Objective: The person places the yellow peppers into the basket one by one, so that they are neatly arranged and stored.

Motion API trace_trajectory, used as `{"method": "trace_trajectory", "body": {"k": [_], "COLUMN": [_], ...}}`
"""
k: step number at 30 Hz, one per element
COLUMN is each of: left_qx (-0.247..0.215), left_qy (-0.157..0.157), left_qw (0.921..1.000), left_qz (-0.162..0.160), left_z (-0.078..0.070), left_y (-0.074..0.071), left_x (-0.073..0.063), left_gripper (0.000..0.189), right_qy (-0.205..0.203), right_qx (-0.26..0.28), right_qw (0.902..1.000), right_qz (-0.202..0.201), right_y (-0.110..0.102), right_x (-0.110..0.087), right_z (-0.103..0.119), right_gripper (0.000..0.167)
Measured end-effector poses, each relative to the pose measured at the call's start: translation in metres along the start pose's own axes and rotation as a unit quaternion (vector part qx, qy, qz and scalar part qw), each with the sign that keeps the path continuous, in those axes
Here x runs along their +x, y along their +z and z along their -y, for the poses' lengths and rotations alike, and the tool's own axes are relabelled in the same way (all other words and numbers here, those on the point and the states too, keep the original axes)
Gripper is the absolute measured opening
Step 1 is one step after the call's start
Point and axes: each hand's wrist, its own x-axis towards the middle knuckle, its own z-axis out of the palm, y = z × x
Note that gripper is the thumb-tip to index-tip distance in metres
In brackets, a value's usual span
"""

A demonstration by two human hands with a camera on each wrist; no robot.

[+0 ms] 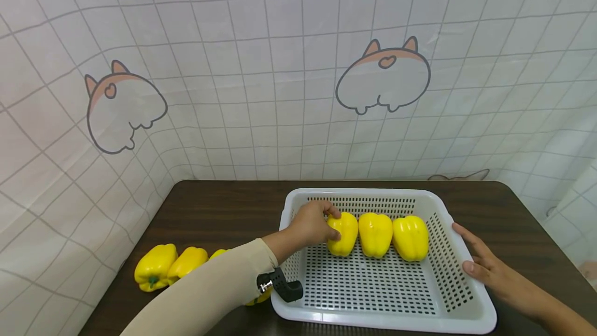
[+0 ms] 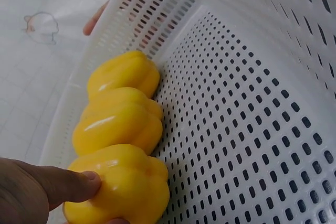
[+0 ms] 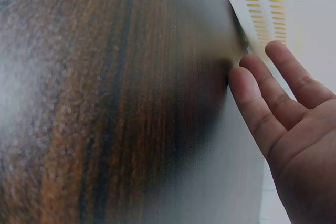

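Right hand [image 1: 489,268]: fingers extended, touching the right rim of the rectangular white perforated plastic basket [image 1: 382,321]. Left hand [image 1: 310,223]: thumb and fingers grasping a glossy yellow bell pepper [image 1: 347,236], leftmost of three in a row toward the basket's far side. Behind: a white, grey-gridded wall sheet [image 1: 289,92].

Soft, fairly even light fills the head view, leaving glossy highlights on the yellow peppers [image 1: 375,235]; the gridded wall covering [image 1: 298,134] bows toward the frame's sides. In the right wrist view, pale glare hazes the table [image 3: 105,103], whose edge beside the basket [image 3: 265,3] blurs while the basket's side washes out.
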Motion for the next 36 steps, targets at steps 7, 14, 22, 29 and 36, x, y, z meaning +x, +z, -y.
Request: {"method": "trace_trajectory", "body": {"k": [7, 14, 22, 29, 36], "left_qx": [-0.004, -0.006, -0.012, -0.011, -0.004], "left_qy": [-0.003, -0.014, -0.026, -0.03, -0.024], "left_qw": [1.0, 0.9999, 0.9996, 0.9995, 0.9997], "left_qz": [-0.003, 0.004, 0.006, 0.007, -0.005], "left_z": [0.0, 0.0014, 0.0027, 0.0029, 0.0024], "left_y": [0.0002, 0.0011, 0.0029, 0.0027, 0.0003], "left_x": [0.0001, 0.0008, 0.0011, 0.0019, 0.0017], "left_gripper": [0.037, 0.04, 0.041, 0.04, 0.04], "right_qy": [-0.004, -0.006, -0.004, 0.009, -0.001], "right_qx": [0.002, 0.002, 0.0, 0.003, 0.008], "right_qw": [1.0, 1.0, 1.0, 0.9999, 1.0], "right_qz": [-0.002, -0.001, -0.005, -0.011, -0.003], "right_y": [0.0001, 0.0007, 0.0011, 0.0, -0.0008], "right_x": [-0.0003, -0.0004, -0.0004, 0.0011, 0.002], "right_z": [-0.0008, 0.0005, 0.0007, -0.0022, -0.0033], "right_gripper": [0.07, 0.07, 0.069, 0.07, 0.07]}}
